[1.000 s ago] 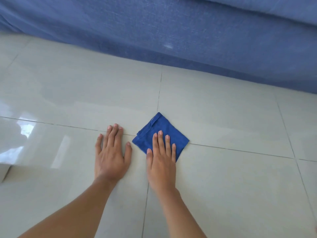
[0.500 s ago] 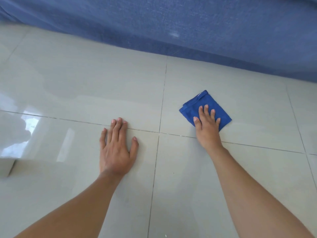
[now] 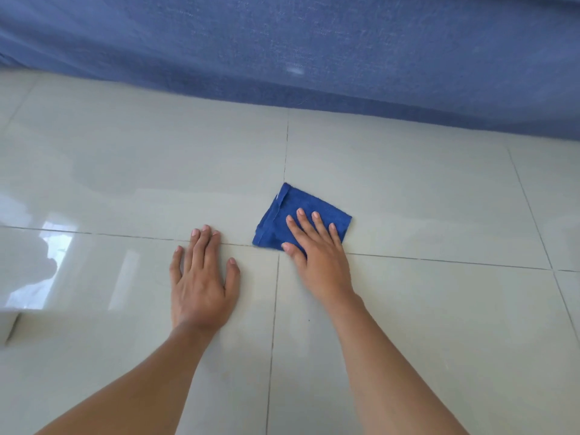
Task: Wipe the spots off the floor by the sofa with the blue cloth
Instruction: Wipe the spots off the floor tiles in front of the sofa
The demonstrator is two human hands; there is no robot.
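Observation:
A folded blue cloth (image 3: 282, 215) lies flat on the pale glossy floor tiles (image 3: 423, 196), just beyond where two grout lines cross. My right hand (image 3: 317, 246) presses down on the cloth with fingers spread, covering its near right part. My left hand (image 3: 202, 277) rests flat on the bare tile to the left of the cloth, fingers apart, holding nothing. A tiny dark speck (image 3: 309, 320) sits on the tile beside my right wrist. The blue sofa (image 3: 314, 48) runs along the far side of the floor.
The sofa's fabric front reaches the floor and closes off the far side. A white object's corner (image 3: 8, 328) shows at the left edge. Bright window reflections (image 3: 47, 271) lie on the left tiles. Bare tile extends to the right and toward me.
My right hand slid the cloth out to the right and farther away, then back left toward the grout crossing. My left hand stayed planted on the tile.

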